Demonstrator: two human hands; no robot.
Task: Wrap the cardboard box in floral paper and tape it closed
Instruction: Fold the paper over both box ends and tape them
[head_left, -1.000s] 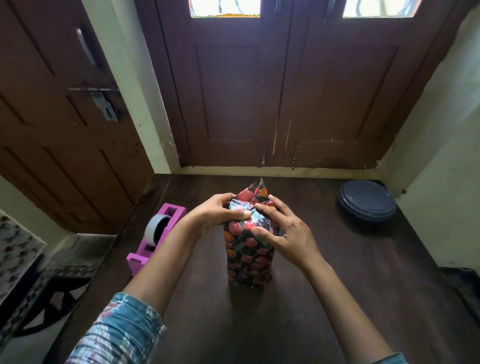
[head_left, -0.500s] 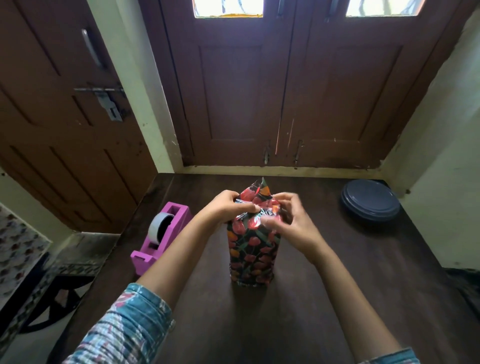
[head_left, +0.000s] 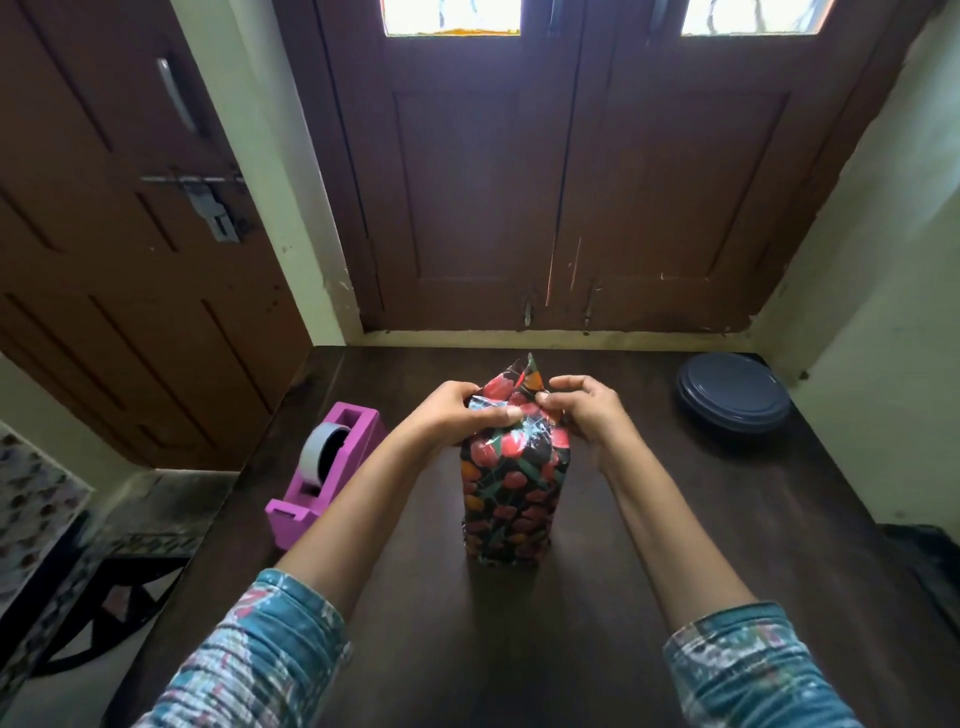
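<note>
The box (head_left: 511, 499) stands upright mid-bench (head_left: 727, 519), its sides covered and only the top end loose. The left grip (head_left: 452, 415) curls round the top's left side, thumb pressing folded paper (head_left: 524, 423) flat. The right grip (head_left: 587, 415) pinches the paper at the right edge. A flap (head_left: 522, 376) stands up between them. Good practice would be to crease each fold hard against the box edge and pin it with one thumb before reaching for the dispenser (head_left: 322, 473) nearby on the left.

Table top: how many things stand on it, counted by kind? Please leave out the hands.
Box in floral paper: 1
Pink tape dispenser: 1
Dark blue round container: 1
Total: 3
</note>
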